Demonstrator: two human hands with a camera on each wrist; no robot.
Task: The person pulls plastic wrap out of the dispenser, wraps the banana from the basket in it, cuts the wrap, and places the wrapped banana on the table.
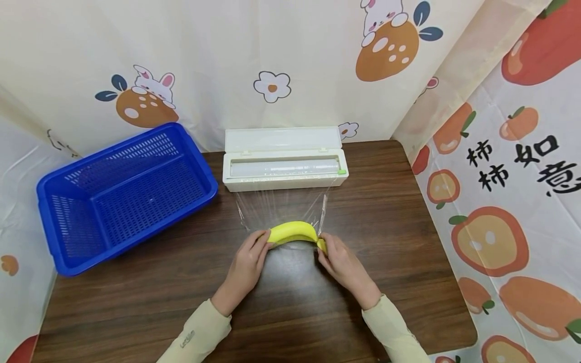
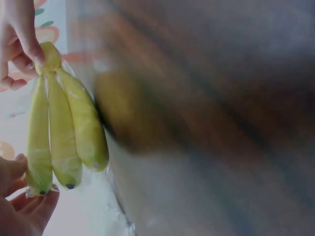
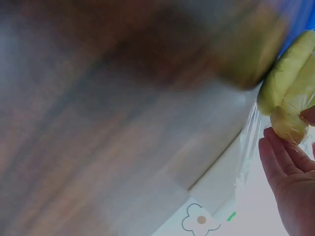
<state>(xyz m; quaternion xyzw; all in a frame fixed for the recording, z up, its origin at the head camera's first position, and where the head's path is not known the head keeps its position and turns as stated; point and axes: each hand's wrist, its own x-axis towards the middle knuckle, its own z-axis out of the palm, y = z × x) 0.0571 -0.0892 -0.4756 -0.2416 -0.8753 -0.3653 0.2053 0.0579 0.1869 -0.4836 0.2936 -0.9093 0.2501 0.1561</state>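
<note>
I watched the left fingers [image 1: 258, 239] pinch the banana bunch [image 1: 292, 231] at its tips, the right fingers [image 1: 332, 244] gripping its stem: held over the worktop [image 1: 317, 322], clear film [image 1: 268, 204] stretching to the white dispenser [image 1: 285, 184], blue basket [image 1: 136, 234] off left.

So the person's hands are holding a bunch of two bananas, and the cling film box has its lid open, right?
Almost, but the number is wrong: the left wrist view shows a bunch of three bananas, not two. The left hand and right hand do hold it, and the lid of the cling film box is open.
</note>
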